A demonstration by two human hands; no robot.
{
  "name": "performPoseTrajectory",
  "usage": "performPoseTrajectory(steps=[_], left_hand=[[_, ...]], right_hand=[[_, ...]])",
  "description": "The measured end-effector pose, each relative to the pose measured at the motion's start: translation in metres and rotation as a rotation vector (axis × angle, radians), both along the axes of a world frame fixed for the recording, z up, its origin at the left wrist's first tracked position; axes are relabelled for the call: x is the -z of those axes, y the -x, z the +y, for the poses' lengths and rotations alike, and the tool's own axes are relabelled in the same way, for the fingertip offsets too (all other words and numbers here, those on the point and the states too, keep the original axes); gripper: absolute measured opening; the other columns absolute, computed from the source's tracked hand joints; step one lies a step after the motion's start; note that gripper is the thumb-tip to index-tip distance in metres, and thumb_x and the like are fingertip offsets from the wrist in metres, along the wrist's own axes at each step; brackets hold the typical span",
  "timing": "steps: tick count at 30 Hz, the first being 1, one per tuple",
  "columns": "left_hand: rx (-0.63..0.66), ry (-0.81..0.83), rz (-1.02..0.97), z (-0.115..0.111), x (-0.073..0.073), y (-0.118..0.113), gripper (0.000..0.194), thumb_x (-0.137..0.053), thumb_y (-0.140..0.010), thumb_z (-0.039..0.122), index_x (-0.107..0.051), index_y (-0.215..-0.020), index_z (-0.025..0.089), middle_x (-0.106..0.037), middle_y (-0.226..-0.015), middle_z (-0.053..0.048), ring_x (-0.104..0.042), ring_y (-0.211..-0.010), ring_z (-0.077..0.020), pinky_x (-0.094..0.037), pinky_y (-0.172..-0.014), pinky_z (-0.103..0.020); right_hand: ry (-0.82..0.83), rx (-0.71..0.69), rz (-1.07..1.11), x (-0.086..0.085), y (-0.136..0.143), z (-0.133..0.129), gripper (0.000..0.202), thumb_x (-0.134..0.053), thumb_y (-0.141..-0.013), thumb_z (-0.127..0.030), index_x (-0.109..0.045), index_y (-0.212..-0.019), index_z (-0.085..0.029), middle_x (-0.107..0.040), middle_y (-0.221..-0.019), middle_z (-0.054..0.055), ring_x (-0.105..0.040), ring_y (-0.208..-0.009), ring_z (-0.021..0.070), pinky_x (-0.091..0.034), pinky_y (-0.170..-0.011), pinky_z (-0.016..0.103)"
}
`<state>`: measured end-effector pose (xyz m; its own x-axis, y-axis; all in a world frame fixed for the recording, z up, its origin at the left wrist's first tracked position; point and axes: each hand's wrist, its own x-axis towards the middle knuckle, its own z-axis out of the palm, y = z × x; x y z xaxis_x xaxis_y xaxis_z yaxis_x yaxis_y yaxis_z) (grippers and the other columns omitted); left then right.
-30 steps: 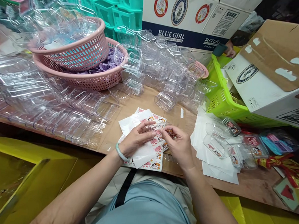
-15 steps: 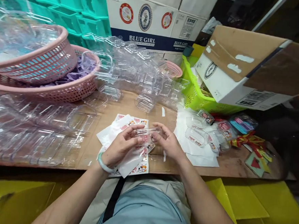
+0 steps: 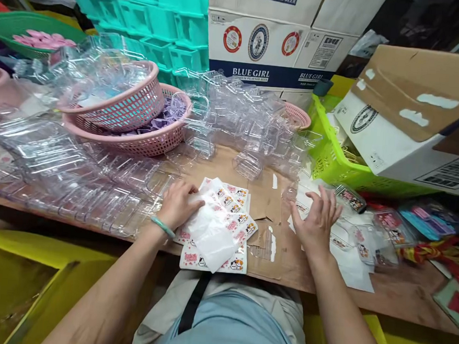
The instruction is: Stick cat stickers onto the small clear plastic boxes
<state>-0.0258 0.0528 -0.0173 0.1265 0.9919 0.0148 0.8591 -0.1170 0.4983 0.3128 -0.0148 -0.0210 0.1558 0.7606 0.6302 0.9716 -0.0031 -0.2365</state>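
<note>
My left hand (image 3: 179,206), a pale green bangle on its wrist, is beside the left edge of the sticker sheets (image 3: 234,256), thumb apart from the curved fingers, holding nothing that I can see. Printed cats and pink lettering cover the sheets, and a white backing paper (image 3: 214,244) lies over them. To the right, my right hand (image 3: 316,217) is open with spread fingers above the white papers (image 3: 350,269). A small clear plastic case (image 3: 290,192) lies just left of its fingertips. Another clear case (image 3: 340,240) with a cat sticker sits right of that hand.
Rows of clear plastic cases (image 3: 74,200) cover the table's left side; more clear cases (image 3: 249,163) pile up behind. Pink baskets (image 3: 137,143) stand back left. A lime-green basket (image 3: 328,166) supports a tilted carton (image 3: 390,120). Beer cartons (image 3: 257,48) and turquoise crates (image 3: 157,25) rise behind.
The clear case held between both hands has left them. My right hand has moved right and opened; my left has shifted left off the sheets. The view has turned left.
</note>
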Motion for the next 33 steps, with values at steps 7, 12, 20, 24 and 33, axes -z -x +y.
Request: performPoseTrajectory(steps=[7,12,20,24,33], left_hand=[[0.149,0.398,-0.870,-0.016,-0.036,-0.007,0.024,-0.065,-0.076,0.037,-0.049,-0.074,0.019,-0.053,-0.068,0.003,-0.050,-0.058,-0.0109,-0.039,-0.053,-0.022],[0.030,0.606,-1.201,-0.027,-0.035,-0.012,0.039,-0.073,-0.072,0.038,-0.052,-0.100,0.021,-0.061,-0.069,0.003,-0.057,-0.054,-0.0119,-0.043,-0.050,-0.021],[-0.016,0.611,-1.382,-0.042,-0.036,-0.030,0.068,-0.075,-0.072,0.032,-0.044,-0.130,0.018,-0.067,-0.071,-0.001,-0.063,-0.064,-0.0152,-0.048,-0.060,-0.024],[0.021,0.572,-1.360,-0.043,-0.035,-0.034,0.079,-0.078,-0.069,0.029,-0.040,-0.136,0.013,-0.069,-0.074,-0.002,-0.059,-0.063,-0.0116,-0.046,-0.061,-0.022],[0.038,0.440,-0.967,-0.020,-0.024,-0.005,0.069,-0.068,-0.074,0.034,-0.045,-0.136,0.014,-0.068,-0.082,-0.006,-0.065,-0.074,-0.0216,-0.053,-0.066,-0.034]], right_hand=[[0.455,-0.547,0.654,-0.026,0.100,0.020,0.052,-0.061,-0.084,-0.041,-0.042,-0.131,-0.028,-0.061,-0.118,0.007,-0.058,-0.109,0.0245,-0.047,-0.094,0.044],[0.277,-0.537,0.516,-0.033,0.124,0.032,0.037,-0.058,-0.086,-0.037,-0.053,-0.120,-0.023,-0.063,-0.111,0.009,-0.058,-0.107,0.0259,-0.043,-0.096,0.046],[0.140,-0.528,0.291,-0.018,0.140,0.003,0.021,-0.069,-0.082,-0.035,-0.066,-0.099,-0.024,-0.070,-0.096,0.005,-0.060,-0.095,0.0239,-0.036,-0.099,0.047],[0.144,-0.572,0.386,-0.015,0.139,0.002,0.013,-0.062,-0.088,-0.025,-0.068,-0.099,-0.024,-0.073,-0.095,0.003,-0.063,-0.090,0.0210,-0.036,-0.099,0.046],[0.194,-0.344,1.159,-0.013,0.111,0.015,0.021,-0.062,-0.084,-0.038,-0.071,-0.086,-0.019,-0.073,-0.088,0.005,-0.066,-0.084,0.0200,-0.050,-0.080,0.034]])
